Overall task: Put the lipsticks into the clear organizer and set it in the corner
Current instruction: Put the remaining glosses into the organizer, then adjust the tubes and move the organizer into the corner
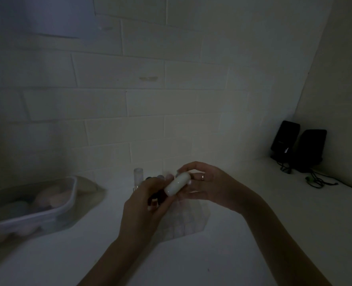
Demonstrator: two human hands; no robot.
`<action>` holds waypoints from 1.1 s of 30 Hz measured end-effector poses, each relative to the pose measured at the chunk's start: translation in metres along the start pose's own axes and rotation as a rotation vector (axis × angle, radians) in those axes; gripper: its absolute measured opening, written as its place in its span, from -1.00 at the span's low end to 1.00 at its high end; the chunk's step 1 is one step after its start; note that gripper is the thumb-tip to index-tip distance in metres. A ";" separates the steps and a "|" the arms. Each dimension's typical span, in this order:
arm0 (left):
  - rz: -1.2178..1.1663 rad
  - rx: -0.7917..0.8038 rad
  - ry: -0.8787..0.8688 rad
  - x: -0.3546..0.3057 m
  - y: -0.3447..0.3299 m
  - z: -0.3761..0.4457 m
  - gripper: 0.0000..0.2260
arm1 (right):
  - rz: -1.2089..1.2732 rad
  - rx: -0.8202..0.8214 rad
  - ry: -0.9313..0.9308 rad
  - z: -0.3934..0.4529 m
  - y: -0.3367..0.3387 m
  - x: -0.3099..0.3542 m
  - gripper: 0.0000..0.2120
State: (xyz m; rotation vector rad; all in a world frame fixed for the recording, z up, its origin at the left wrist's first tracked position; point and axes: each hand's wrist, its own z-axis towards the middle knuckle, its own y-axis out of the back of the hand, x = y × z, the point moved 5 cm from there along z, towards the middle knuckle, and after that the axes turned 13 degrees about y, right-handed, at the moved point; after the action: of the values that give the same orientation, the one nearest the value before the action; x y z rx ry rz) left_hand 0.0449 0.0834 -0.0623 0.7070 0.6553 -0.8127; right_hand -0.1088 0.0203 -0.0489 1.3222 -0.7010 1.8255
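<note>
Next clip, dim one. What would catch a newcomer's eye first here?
The pale rounded tube held between both hands at frame centre stands out, brightest in the dark scene; the left hand grips its lower end, and the right hand, wearing a ring, its upper end. Next come the two black speakers in the right corner and the plastic tub at left.

A pale, rounded lipstick tube is held tilted above the clear organizer — the organizer stands on the white counter, some slots filled with dark-capped lipsticks.
</note>
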 end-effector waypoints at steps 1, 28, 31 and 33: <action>-0.006 -0.004 0.013 0.001 -0.001 -0.001 -0.58 | 0.004 -0.006 -0.001 0.000 -0.001 0.001 -0.82; -0.112 -0.290 0.123 0.050 0.023 0.030 -0.85 | -0.988 -0.017 0.211 0.008 0.029 -0.009 -0.83; -0.122 -0.284 0.132 0.053 0.024 0.031 -0.83 | -1.082 0.008 0.189 0.008 0.030 -0.020 -0.81; -0.132 -0.278 0.134 0.054 0.024 0.032 -0.83 | -1.067 0.022 0.165 0.008 0.031 -0.020 -0.79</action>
State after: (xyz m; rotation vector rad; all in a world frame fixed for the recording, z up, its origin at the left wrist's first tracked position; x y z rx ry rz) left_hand 0.1005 0.0482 -0.0768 0.4713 0.9237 -0.7802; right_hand -0.1271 -0.0083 -0.0655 1.1814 0.1438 1.0304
